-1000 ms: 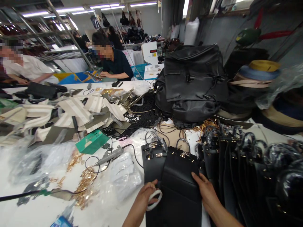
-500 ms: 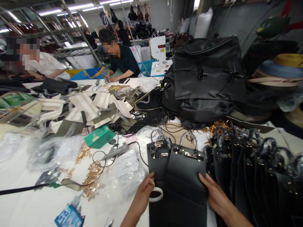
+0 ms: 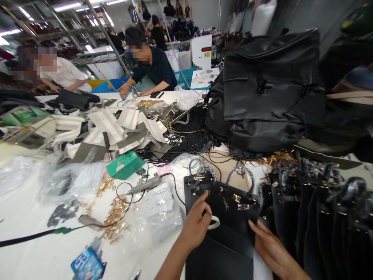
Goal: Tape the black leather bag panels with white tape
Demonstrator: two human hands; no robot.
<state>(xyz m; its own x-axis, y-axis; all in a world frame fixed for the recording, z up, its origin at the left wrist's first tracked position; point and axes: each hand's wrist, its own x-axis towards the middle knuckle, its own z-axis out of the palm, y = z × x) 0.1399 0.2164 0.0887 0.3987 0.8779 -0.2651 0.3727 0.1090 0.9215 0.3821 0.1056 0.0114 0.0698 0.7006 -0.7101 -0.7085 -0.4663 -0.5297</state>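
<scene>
A flat black handbag (image 3: 233,217) with gold clasps and plastic-wrapped handles lies on the white table in front of me, on top of a second one like it. My left hand (image 3: 196,227) rests on the bag's upper left part, fingers near a gold clasp, with a white ring (image 3: 215,223) looped at its fingers. My right hand (image 3: 269,245) grips the bag's right edge lower down.
A row of upright black handbags (image 3: 317,210) stands at the right. A large black backpack (image 3: 271,93) sits behind. Gold fittings (image 3: 116,210), a grey corded tool (image 3: 144,184), a green box (image 3: 124,165) and plastic bags lie at left. Two people work at the far side.
My left hand has moved up the bag toward its clasp, carrying the white ring. The bag's top now looks tilted, and the camera has come closer.
</scene>
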